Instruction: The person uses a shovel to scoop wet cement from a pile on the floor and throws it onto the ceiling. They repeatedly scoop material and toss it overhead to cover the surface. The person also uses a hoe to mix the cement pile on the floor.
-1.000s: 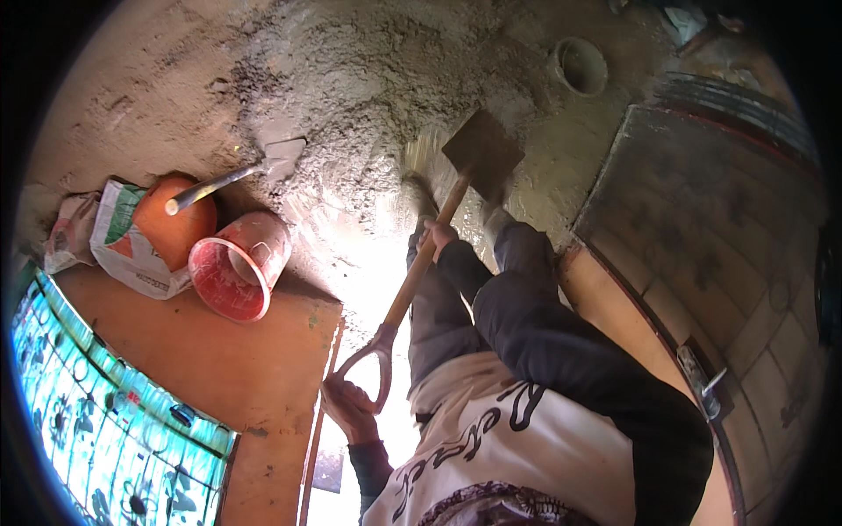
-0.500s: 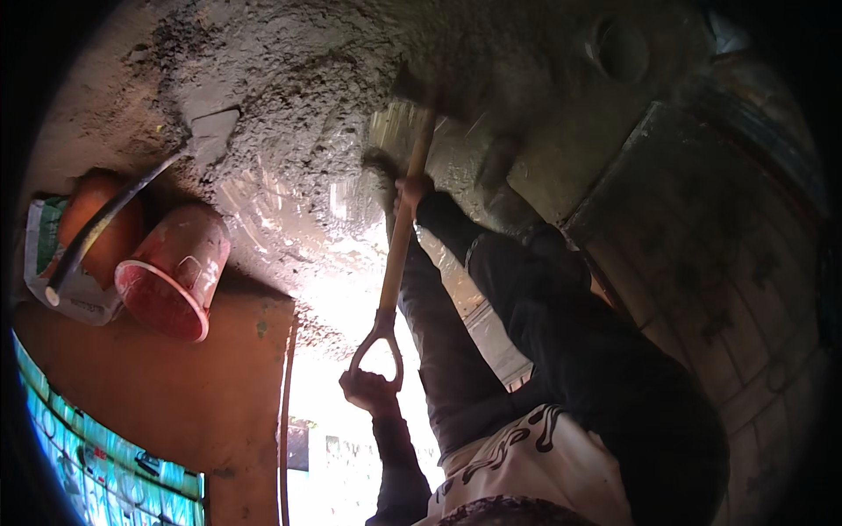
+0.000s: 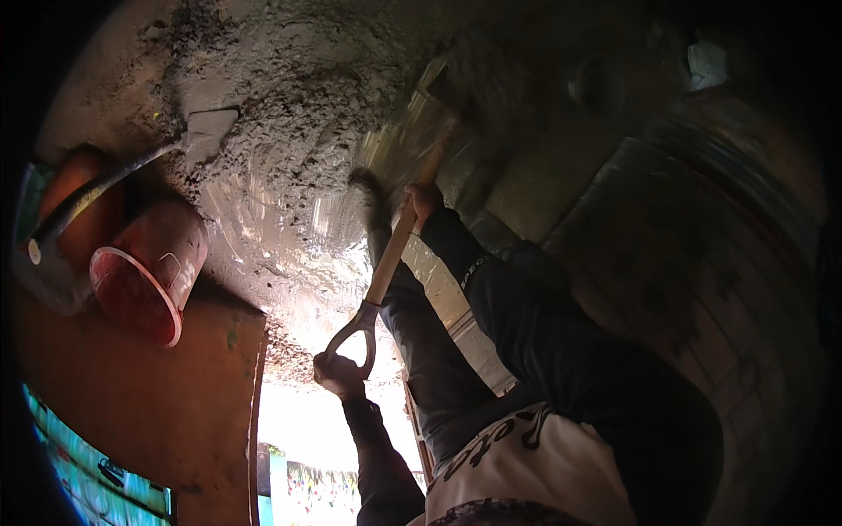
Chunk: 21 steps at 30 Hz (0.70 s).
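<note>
A red bucket [image 3: 171,244] sits left of grey mortar [image 3: 294,145]. The left hand [image 3: 340,375] curls its fingers around the D-grip [image 3: 371,340] of a shovel [image 3: 394,254], slanting before the legs [image 3: 430,351]; the right hand [image 3: 426,202] closes its fingers midway. Pale letters [image 3: 472,271] mark the right sleeve [image 3: 526,316], dark script [image 3: 503,437] the shirt [image 3: 570,469].

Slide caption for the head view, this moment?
Shovel held two-handed: left hand on the D-handle, right hand on the wooden shaft, wet grey mix and a red bucket nearby.
</note>
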Available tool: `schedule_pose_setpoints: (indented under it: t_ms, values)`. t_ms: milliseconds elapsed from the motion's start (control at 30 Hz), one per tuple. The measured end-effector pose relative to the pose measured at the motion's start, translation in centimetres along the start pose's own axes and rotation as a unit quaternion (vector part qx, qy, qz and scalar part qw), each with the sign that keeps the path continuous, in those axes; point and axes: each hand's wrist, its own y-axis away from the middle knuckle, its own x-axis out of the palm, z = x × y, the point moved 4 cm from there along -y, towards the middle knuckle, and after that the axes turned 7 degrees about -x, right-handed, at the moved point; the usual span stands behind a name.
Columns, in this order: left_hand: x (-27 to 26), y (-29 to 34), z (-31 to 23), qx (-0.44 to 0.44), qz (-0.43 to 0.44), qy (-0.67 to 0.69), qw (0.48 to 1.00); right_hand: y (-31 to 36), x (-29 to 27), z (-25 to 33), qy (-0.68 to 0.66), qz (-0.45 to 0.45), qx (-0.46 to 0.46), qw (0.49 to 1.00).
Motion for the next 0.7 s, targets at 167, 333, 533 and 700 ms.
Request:
schedule_pose_setpoints:
  t_ms: [167,333,533,700]
  values:
    - [-1.3,-0.1,0.4,0.119,0.035,-0.118,0.985,4.7,-3.0,3.5,-0.028,-0.038,-0.035,0.998]
    - [2.1,5.7,-6.7,0.379,0.047,-0.258,0.888,7.6,-9.6,8.9,0.007,-0.129,-0.08,0.988]
    - [10.6,10.5,-6.2,-0.154,0.287,0.073,0.943,2.7,-22.8,14.3,0.352,-0.045,-0.218,0.909]
    - [17.2,14.4,-9.8,-0.412,0.418,0.221,0.779,-6.1,-35.6,18.0,0.543,-0.178,-0.326,0.753]
